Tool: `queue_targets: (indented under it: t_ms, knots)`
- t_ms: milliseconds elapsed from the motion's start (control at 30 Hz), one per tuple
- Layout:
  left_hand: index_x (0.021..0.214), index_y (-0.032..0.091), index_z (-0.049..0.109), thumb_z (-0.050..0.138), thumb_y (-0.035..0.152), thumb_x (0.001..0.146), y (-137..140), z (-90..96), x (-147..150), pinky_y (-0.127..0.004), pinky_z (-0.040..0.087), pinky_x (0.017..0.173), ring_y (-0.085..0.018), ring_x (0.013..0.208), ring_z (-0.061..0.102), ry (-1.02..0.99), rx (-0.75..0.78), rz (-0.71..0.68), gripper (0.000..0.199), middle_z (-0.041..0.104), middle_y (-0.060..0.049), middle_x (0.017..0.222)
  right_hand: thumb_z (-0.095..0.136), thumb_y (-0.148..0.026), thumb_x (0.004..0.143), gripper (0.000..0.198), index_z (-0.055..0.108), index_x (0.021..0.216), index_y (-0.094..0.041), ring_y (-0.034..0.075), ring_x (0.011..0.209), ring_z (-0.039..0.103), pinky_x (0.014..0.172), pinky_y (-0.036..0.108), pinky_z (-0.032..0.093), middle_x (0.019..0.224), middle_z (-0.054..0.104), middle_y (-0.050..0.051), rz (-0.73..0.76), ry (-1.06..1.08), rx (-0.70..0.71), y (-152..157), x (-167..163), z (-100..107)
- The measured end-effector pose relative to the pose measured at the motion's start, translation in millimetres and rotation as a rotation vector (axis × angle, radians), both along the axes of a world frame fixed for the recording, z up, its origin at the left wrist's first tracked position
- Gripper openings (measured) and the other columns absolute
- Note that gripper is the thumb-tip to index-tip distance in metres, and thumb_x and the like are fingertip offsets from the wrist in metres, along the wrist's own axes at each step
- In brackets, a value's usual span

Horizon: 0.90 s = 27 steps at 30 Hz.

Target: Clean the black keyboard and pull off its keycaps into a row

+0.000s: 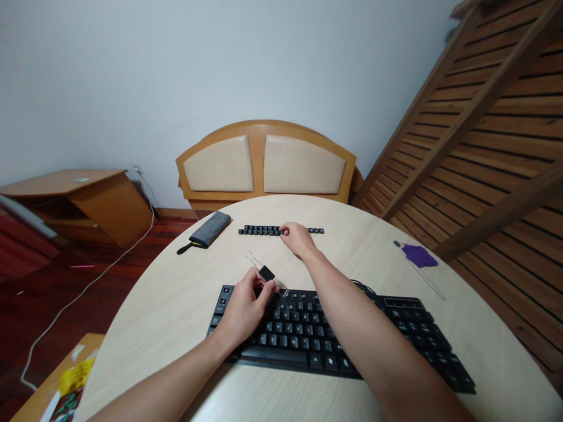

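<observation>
A black keyboard [281, 356] lies on the round table, with bare switches showing along part of its far row. Over its upper left part, my left hand [246, 305] is closed around a wire keycap puller [266, 273] with a black handle; one wire end points down at the far key row. Farther off, black keycaps [259, 230] stand lined up in short rows. My right hand [297, 237] reaches to the right part of this line, thumb and fingertips pinched on a small keycap [282, 232] that they mostly cover. My right forearm hides part of the keyboard.
On the table [167, 328], a grey pouch [212, 229] lies at the far left. To the right are a purple cloth [420, 255] and a thin brush [422, 272]. A padded headboard [303, 164] stands behind; wooden slats [497, 140] lean at the right.
</observation>
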<state>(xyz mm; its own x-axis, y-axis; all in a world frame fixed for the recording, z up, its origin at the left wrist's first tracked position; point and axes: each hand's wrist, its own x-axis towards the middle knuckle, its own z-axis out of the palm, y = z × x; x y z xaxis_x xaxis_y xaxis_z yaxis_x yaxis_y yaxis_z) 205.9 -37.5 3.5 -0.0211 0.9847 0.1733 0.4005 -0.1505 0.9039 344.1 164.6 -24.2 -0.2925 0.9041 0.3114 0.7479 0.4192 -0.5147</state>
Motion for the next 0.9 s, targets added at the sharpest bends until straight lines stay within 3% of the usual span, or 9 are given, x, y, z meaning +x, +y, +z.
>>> queue_targets:
  t_ms: [667,900]
  knots:
    - [0.084,0.019,0.058,0.052,0.036,0.095,-0.1,-0.4,-1.0,-0.03,0.044,0.077,-0.018,0.08,0.061,0.037,0.009,-0.017,0.02,0.067,-0.002,0.081,0.066,-0.02,0.083,0.024,0.067,0.106,-0.023,0.016,0.09,0.063,0.078,0.026,0.045,0.098,0.07,0.002,-0.034,-0.05,-0.014,-2.9,-0.7,3.4]
    - [0.083,0.019,0.057,0.052,0.034,0.094,0.0,-1.0,-0.5,-0.031,0.045,0.08,-0.019,0.082,0.063,0.029,0.027,-0.033,0.02,0.069,-0.002,0.082,0.068,-0.016,0.079,0.038,0.062,0.116,-0.02,0.02,0.1,0.062,0.084,0.029,0.044,0.108,0.068,0.008,-0.022,-0.148,-0.03,-14.3,2.7,28.4]
